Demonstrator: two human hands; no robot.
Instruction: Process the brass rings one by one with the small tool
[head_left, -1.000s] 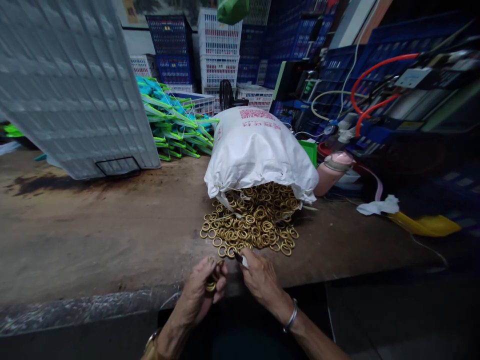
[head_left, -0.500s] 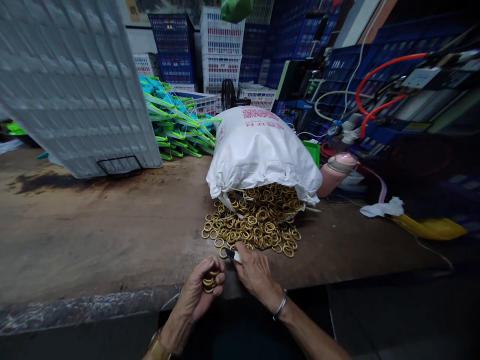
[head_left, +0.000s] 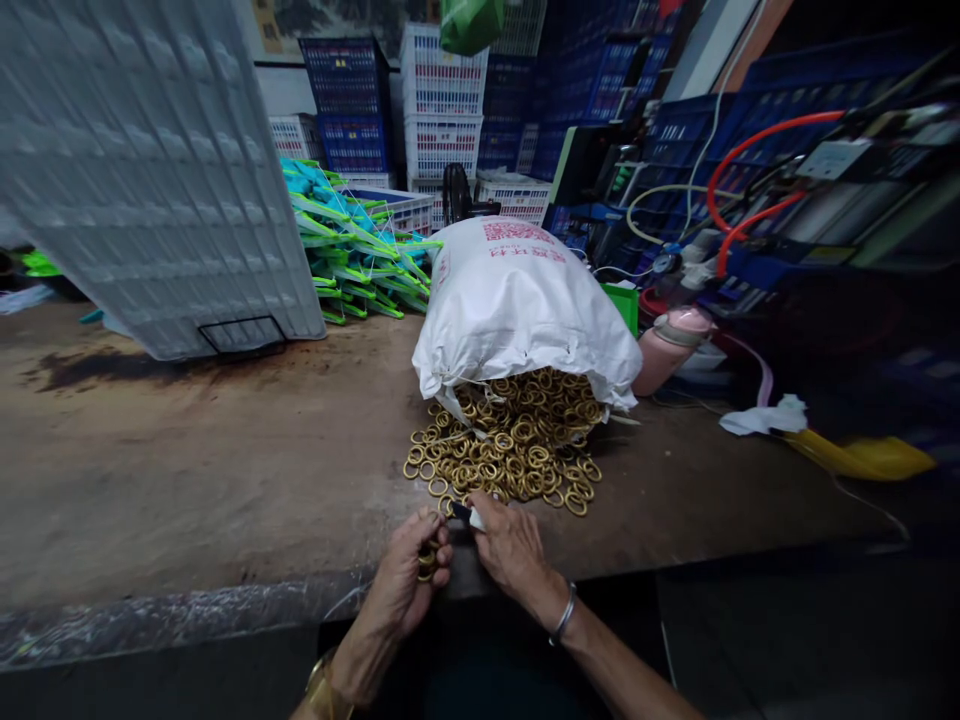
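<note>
Several gold-coloured rings are cupped in my left hand (head_left: 411, 570), its fingers curled round them and its thumb and fingertip pinched at the top. My right hand (head_left: 514, 548) grips a small knife (head_left: 463, 513) with a white handle and a short dark blade. The blade points left and reaches close to my left fingertips; whether it touches a ring there is too small to tell. Just beyond both hands lies a heap of gold rings (head_left: 510, 455), spilling from the mouth of a white woven sack (head_left: 517, 305) with red print.
A tall translucent ribbed panel (head_left: 172, 190) stands at the left, beside a pile of green and blue plastic pieces (head_left: 360, 250). Right of the sack are a pink bottle (head_left: 670, 348), a yellow item (head_left: 862, 455) and machinery with orange hoses (head_left: 739, 240). Stacked crates (head_left: 442, 100) fill the back.
My left hand has moved slightly right and up, closer to the knife blade, its fingers tighter round the rings. My right hand has hardly moved. The view has tilted a little.
</note>
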